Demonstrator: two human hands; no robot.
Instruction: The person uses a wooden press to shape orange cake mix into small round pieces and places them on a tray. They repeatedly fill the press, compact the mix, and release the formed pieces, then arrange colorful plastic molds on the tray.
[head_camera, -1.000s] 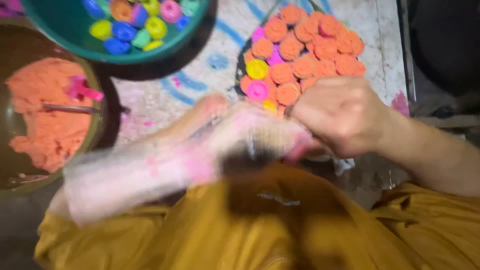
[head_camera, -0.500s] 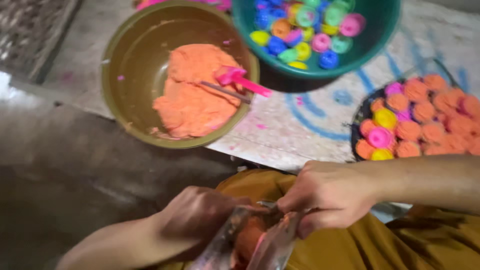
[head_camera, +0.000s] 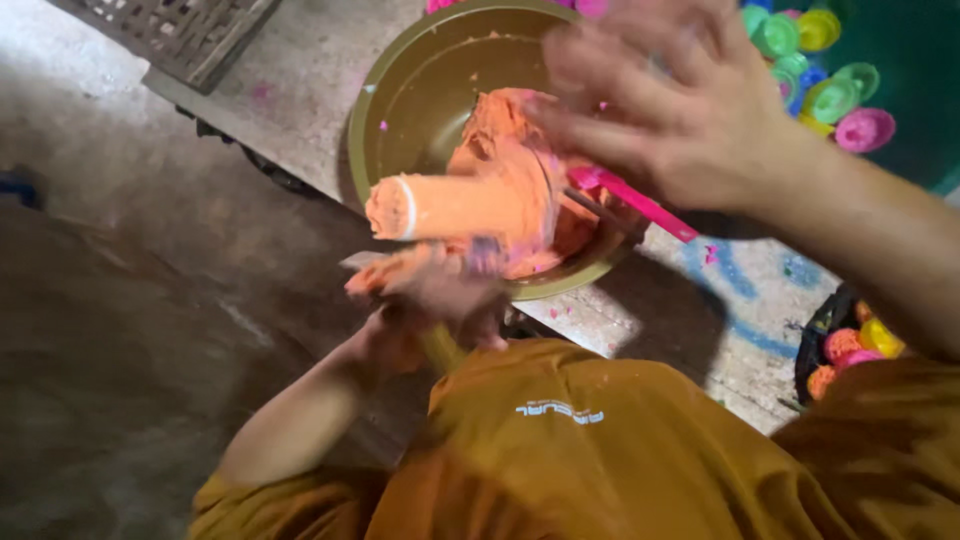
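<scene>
My left hand (head_camera: 430, 295), smeared with orange, grips an orange-coated tube-shaped mould (head_camera: 455, 205) and holds it on its side at the near rim of the olive bowl (head_camera: 400, 110). The bowl holds a mound of orange paste (head_camera: 500, 125). A pink-handled tool (head_camera: 630, 200) lies in the paste and sticks out over the rim. My right hand (head_camera: 680, 110) is blurred above the bowl's right side, with its fingers spread and nothing visible in them.
A teal basin (head_camera: 900, 60) of several coloured caps stands at the top right. A black tray (head_camera: 815, 340) with orange-filled and pink caps shows at the right edge. A wire grate (head_camera: 180, 35) lies at the top left. My orange-clad lap (head_camera: 600, 450) fills the bottom.
The view has swung left and closer to the bowl. My left hand has raised the mould from my lap to the bowl's rim. My right hand has let go and moved over the bowl.
</scene>
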